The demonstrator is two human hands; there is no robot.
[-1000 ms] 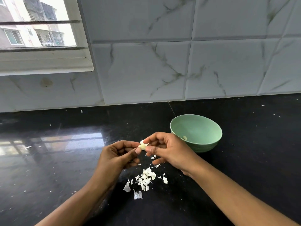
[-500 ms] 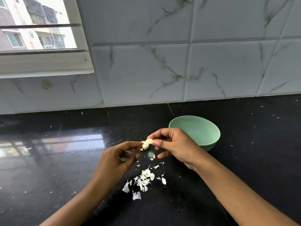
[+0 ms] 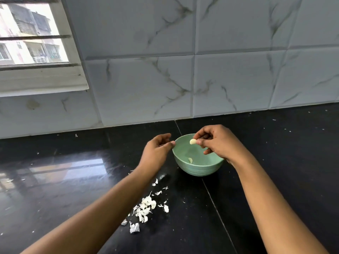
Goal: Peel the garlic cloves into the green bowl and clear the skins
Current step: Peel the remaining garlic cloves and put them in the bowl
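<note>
A green bowl (image 3: 199, 168) stands on the black countertop with one peeled garlic clove (image 3: 190, 160) lying inside it. Above the bowl, my right hand (image 3: 216, 142) pinches a peeled garlic clove (image 3: 192, 141) between thumb and fingertips. My left hand (image 3: 157, 153) hovers just left of the bowl's rim with loosely curled fingers and nothing visible in it. A pile of white garlic skins (image 3: 145, 208) lies on the counter in front of the bowl, between my forearms.
The glossy black countertop (image 3: 55, 180) carries small skin flecks scattered left and right. A marble-tiled wall (image 3: 183, 79) runs close behind the bowl, and a window (image 3: 33, 43) sits at the upper left.
My right hand has carried the peeled clove away from my left hand to above the bowl. My left hand let go of it and moved toward the bowl's left rim.
</note>
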